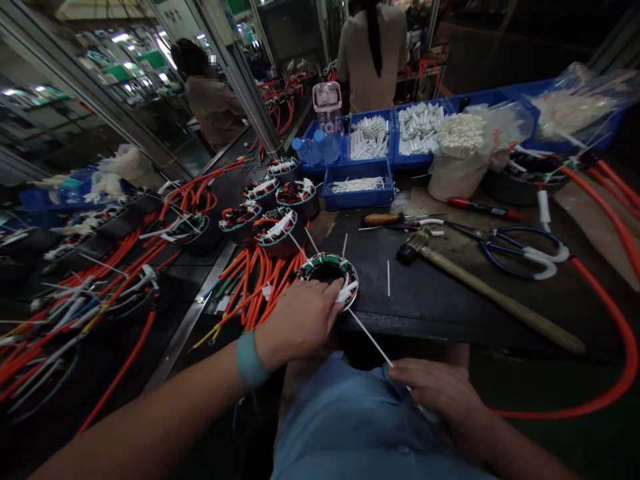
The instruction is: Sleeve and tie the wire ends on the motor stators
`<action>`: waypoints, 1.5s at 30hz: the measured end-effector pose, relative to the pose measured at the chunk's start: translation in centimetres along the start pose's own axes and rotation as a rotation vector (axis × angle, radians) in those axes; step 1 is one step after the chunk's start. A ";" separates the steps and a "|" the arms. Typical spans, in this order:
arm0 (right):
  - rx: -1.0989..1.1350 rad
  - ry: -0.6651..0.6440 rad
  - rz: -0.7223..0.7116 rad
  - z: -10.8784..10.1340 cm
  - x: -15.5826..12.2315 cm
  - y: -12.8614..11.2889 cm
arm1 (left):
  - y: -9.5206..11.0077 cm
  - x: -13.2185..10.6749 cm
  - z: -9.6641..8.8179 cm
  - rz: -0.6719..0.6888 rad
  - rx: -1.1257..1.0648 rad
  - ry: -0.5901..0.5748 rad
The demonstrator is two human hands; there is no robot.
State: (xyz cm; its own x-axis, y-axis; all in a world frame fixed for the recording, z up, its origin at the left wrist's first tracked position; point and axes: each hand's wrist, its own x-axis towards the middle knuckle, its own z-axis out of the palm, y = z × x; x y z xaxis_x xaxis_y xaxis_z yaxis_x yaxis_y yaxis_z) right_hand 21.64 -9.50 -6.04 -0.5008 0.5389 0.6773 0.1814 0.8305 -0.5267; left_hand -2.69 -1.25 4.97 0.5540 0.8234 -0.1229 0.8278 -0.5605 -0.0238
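Observation:
My left hand [305, 313], with a teal band at the wrist, lies over the near side of a motor stator [327, 258]. Its fingers are closed on the rim beside white sleeved leads [347, 291]. A white cable tie [370, 337] runs taut from the stator's near right side down to my right hand [437, 393], which is pinched on the tie's free end. More thin white ties stick up from the stator's far side. Part of the rim is hidden under my left hand. Orange cables [260, 283] spread out to the left of it.
Right of the stator lie a hammer [480, 283], scissors [520, 250], a screwdriver [387, 219] and a red marker [485, 208]. Blue bins [357, 195] with white pieces line the back. Several stators [277, 227] stand behind and left. Two people are farther off.

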 end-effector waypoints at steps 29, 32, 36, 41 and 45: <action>0.817 0.282 0.996 4.0 10.9 3.5 | 0.1 -0.9 3.5 0.127 -0.253 0.607; 0.914 0.278 0.981 4.0 10.8 3.6 | 0.0 -0.9 3.6 0.117 -0.254 0.607; 1.003 0.291 0.876 3.7 9.1 3.1 | 0.0 -1.0 3.8 0.118 -0.263 0.611; 0.964 0.338 0.948 4.0 9.8 3.5 | 0.0 -0.9 3.7 0.124 -0.264 0.614; 0.911 0.323 0.936 4.3 10.4 3.7 | 0.0 -0.9 3.6 0.118 -0.260 0.616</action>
State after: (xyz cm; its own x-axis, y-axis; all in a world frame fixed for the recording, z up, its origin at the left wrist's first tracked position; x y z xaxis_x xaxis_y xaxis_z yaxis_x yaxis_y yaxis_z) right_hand 13.51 -1.40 -3.17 -0.2559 0.9616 -0.0991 -0.3432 -0.1862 -0.9206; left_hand -3.46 -2.30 1.52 0.5272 0.7017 0.4793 0.7108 -0.6733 0.2038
